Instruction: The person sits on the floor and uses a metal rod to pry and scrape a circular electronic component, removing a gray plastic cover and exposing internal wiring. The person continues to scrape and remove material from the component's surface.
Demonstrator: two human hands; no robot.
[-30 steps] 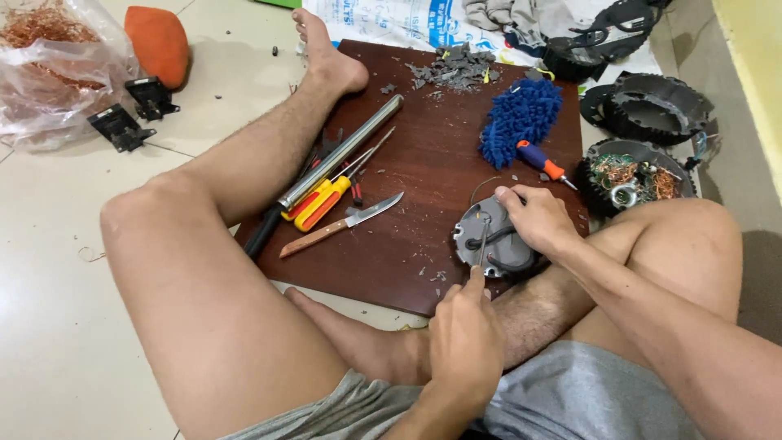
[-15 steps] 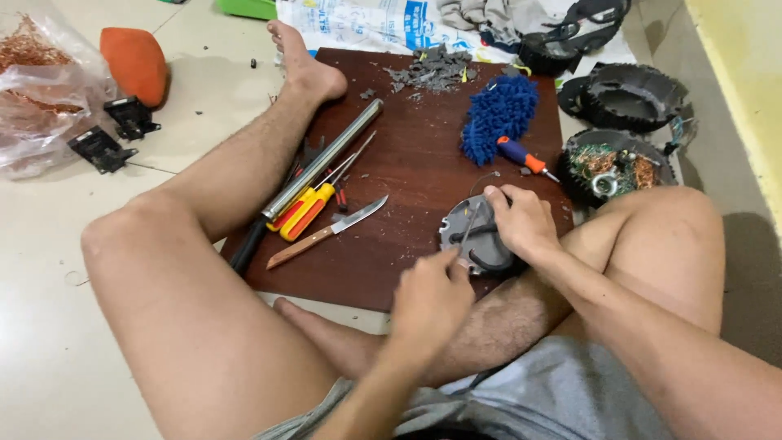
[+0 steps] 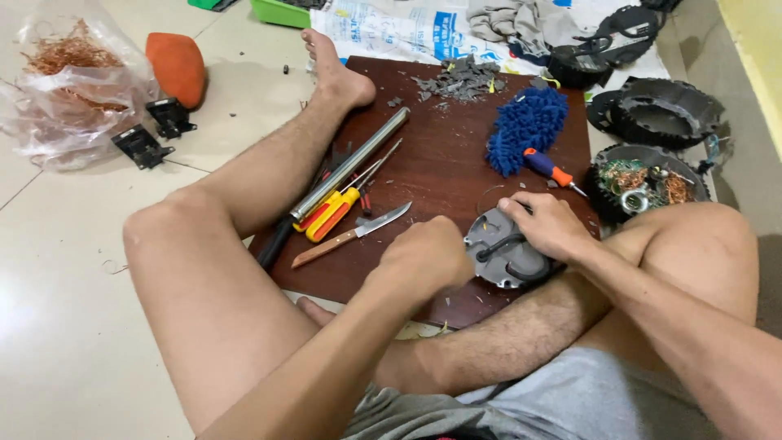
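At the far left, a clear plastic bag with copper wire lies on the tiled floor, next to an orange pouch and two small black parts. On the dark wooden board lie a metal pipe, a yellow-and-red screwdriver and a knife with a wooden handle.

The left hand is closed into a fist at the left edge of the round grey motor housing; I cannot tell what it grips, because the fingers hide it. The housing rests on the board's near edge, against the person's leg. The right hand lies on top of it with curled fingers and presses it down, touching a black cable.

To do this work well, I think the right hand should press firmly so the housing does not turn, and the left hand should work away from the leg.

Further right are a blue fluffy cloth, a small orange screwdriver and an open casing with copper windings.
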